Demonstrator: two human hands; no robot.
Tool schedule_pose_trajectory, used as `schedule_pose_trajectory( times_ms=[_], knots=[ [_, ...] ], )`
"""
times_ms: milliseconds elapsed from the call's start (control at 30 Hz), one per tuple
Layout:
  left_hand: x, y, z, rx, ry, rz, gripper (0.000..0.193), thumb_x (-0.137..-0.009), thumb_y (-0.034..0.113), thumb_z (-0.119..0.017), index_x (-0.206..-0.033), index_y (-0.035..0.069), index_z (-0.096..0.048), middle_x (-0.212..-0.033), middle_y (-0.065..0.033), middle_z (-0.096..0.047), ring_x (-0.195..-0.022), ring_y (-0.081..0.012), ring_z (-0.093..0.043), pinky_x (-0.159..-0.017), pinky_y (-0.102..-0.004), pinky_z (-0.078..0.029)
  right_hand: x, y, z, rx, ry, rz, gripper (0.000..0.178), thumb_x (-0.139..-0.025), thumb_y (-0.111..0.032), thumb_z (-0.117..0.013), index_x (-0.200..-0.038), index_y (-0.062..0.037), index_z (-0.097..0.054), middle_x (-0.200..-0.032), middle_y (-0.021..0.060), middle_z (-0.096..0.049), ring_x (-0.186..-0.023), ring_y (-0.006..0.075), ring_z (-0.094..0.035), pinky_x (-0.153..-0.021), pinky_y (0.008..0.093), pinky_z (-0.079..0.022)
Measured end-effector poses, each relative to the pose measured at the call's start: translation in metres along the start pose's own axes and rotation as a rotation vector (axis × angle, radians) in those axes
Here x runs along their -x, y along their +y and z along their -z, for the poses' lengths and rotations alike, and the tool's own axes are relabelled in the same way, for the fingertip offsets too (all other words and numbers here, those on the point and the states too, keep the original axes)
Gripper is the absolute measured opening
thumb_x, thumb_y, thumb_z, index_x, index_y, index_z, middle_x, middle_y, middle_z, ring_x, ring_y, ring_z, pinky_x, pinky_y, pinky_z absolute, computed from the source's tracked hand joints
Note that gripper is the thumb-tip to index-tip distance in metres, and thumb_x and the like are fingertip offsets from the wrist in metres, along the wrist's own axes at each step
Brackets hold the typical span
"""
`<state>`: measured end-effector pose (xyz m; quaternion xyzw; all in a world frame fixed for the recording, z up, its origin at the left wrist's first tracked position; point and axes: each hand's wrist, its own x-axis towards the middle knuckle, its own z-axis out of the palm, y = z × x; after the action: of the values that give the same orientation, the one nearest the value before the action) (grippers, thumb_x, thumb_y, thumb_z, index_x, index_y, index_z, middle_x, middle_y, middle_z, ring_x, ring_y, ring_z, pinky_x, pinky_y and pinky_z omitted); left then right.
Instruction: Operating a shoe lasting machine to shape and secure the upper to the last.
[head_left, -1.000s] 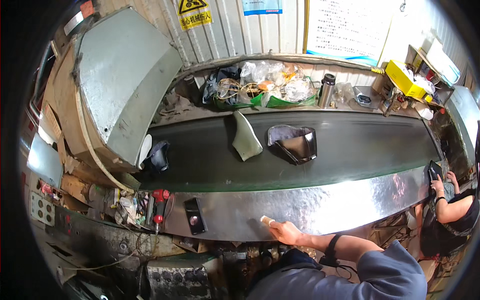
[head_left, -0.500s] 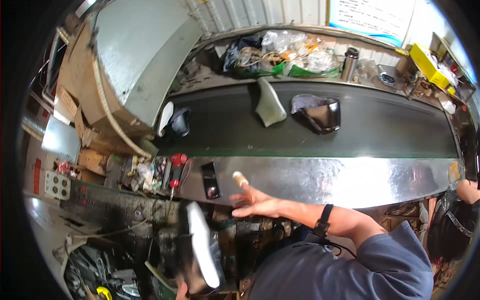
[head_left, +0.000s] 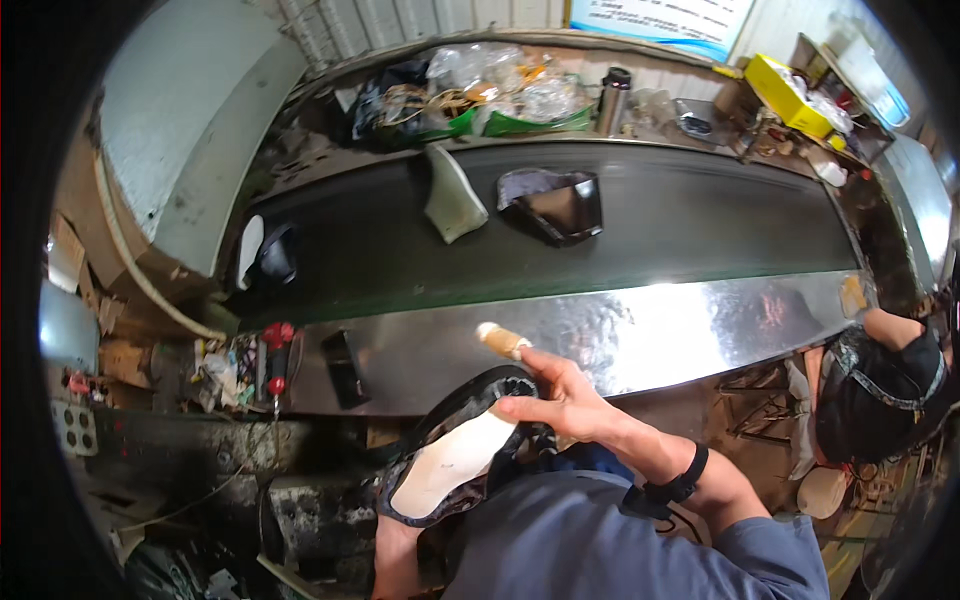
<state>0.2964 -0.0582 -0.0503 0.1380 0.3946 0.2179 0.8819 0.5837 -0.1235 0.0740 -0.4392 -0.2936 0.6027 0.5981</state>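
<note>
A black boot upper (head_left: 432, 497) lies tilted in front of me, its white insole (head_left: 455, 460) facing up. My left hand (head_left: 398, 540) holds it from below; the fingers are hidden under the upper. My right hand (head_left: 572, 398) grips the far end, thumb pressed on the insole's tip. A tan wrapping with a white end (head_left: 503, 340) covers its index finger, which points out over the metal ledge (head_left: 450, 345). The other right fingers are partly hidden behind the upper.
Beyond the ledge, a dark belt (head_left: 380, 265) carries a glossy black boot upper (head_left: 555, 207), a pale curved piece (head_left: 453, 195) and a dark upper with a white sole (head_left: 268, 250). A phone (head_left: 345, 368) and red power driver (head_left: 277, 350) lie left. Another person (head_left: 885, 385) is at right.
The boot upper has come up from the lower left to the ledge's near edge, insole now upward. My right hand, empty before, has taken hold of it. The view has shifted right.
</note>
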Motion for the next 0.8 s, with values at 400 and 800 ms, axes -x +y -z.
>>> schedule_pose_trajectory(
  times_ms=[400,800],
  knots=[
    [0.017,-0.001,0.012,-0.452,0.361,-0.100,0.041,-0.100,0.023,-0.059,-0.134,0.003,-0.048,-0.113,-0.0211,-0.064,-0.096,-0.0332,-0.070,-0.083,-0.0429,-0.059,0.071,-0.126,0.319,0.741,1.100,0.592,0.050,-0.089,-0.010,-0.074,-0.132,0.0044,-0.055,-0.105,0.0041,-0.067,-0.091,0.0094,-0.061,-0.084,0.0221,-0.049],
    [0.140,-0.153,0.121,-0.984,0.689,-0.008,0.050,-0.090,0.041,-0.068,-0.120,0.001,-0.065,-0.101,-0.0115,-0.073,-0.094,-0.0198,-0.068,-0.084,-0.0340,-0.052,-0.074,0.087,0.414,0.724,0.666,0.526,0.052,-0.096,-0.003,-0.061,-0.146,-0.0040,-0.045,-0.117,0.0105,-0.067,-0.093,0.0121,-0.061,-0.080,0.0246,-0.054]
  ],
)
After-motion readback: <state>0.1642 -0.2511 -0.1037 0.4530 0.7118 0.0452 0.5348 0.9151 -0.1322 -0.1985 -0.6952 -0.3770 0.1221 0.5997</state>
